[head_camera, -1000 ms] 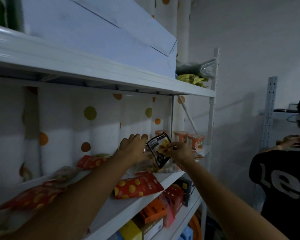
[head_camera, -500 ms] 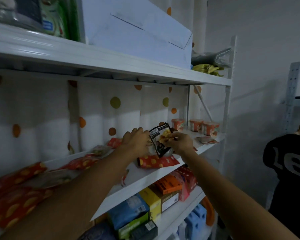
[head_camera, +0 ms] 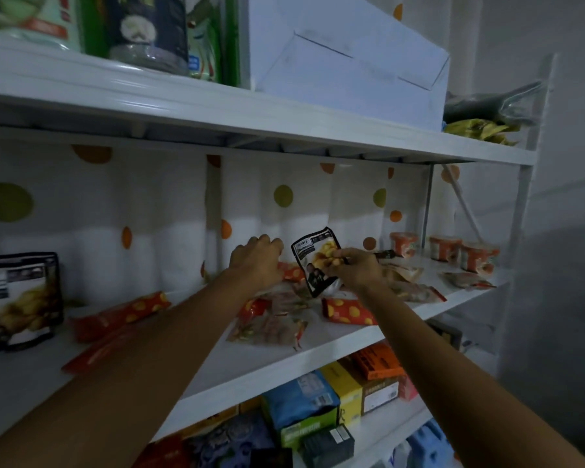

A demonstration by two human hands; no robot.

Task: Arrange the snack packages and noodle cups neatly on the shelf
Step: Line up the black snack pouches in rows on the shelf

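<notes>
Three noodle cups (head_camera: 444, 248), squat with orange printed sides, stood in a row at the far right end of the middle shelf (head_camera: 321, 346), close to its white upright post (head_camera: 520, 231). Your right hand (head_camera: 355, 270) pinched a glossy black pouch (head_camera: 313, 261) between thumb and fingertips and held it upright, slightly tilted, above the jumble at mid-shelf and clear of the board. Your left hand (head_camera: 255, 261) hovered just beside it on the left, knuckles up and fingers curled down toward the packets at the back; whether it gripped anything could not be told. Under both hands lay crinkled clear packets (head_camera: 271, 327), flat and overlapping, reaching almost to the front lip. A red dotted packet (head_camera: 348, 312) lay flat under your right wrist, and another like it (head_camera: 125, 312) lay to the left of your left forearm. Two matching standing pouches (head_camera: 17, 298) stood at the far left, one behind the other, near the front edge. Bare, smooth white board showed between them and the red packets, and again along the front lip right of centre. Plenty of headroom opened beneath the upper shelf (head_camera: 217, 109), which carried a plain white box (head_camera: 348, 62). A soft spotted curtain (head_camera: 284, 197) closed off the back. Cardboard boxes (head_camera: 343, 386) crowded the shelf below.
</notes>
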